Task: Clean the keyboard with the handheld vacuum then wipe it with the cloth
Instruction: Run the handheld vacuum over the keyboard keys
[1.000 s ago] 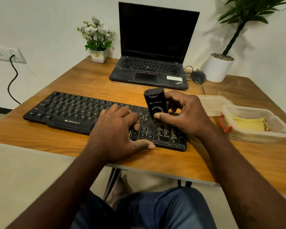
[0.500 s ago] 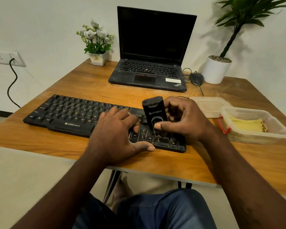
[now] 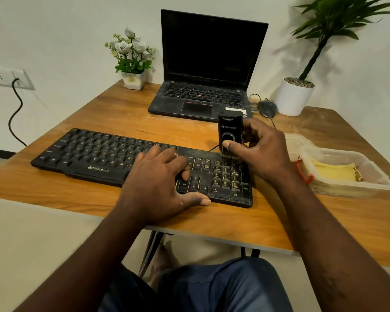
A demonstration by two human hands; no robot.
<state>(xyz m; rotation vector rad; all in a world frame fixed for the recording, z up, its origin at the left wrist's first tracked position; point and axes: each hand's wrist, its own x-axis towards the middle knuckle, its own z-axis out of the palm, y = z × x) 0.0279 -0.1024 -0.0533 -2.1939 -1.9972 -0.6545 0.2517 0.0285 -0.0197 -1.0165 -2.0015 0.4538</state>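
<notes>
A black keyboard (image 3: 95,155) lies across the near part of the wooden table (image 3: 126,118). My right hand (image 3: 260,149) grips a small black handheld vacuum (image 3: 230,134), held upright with its brush nozzle down on the top rows of the number pad at the keyboard's right end. My left hand (image 3: 160,185) rests flat on the keyboard's right-centre keys, fingers spread, thumb along the front edge. A yellow cloth (image 3: 333,172) lies folded inside a clear plastic box (image 3: 374,176) to the right of the keyboard.
An open black laptop (image 3: 209,70) stands at the back centre, a mouse (image 3: 267,108) to its right. A small flower pot (image 3: 133,78) and a white plant pot (image 3: 294,97) flank it. A clear lid (image 3: 296,143) lies behind the box. A wall socket (image 3: 7,77) sits left.
My right hand has carried the vacuum away from me and to the right, from the lower number pad up to its top rows. My left hand has stayed in place on the keys.
</notes>
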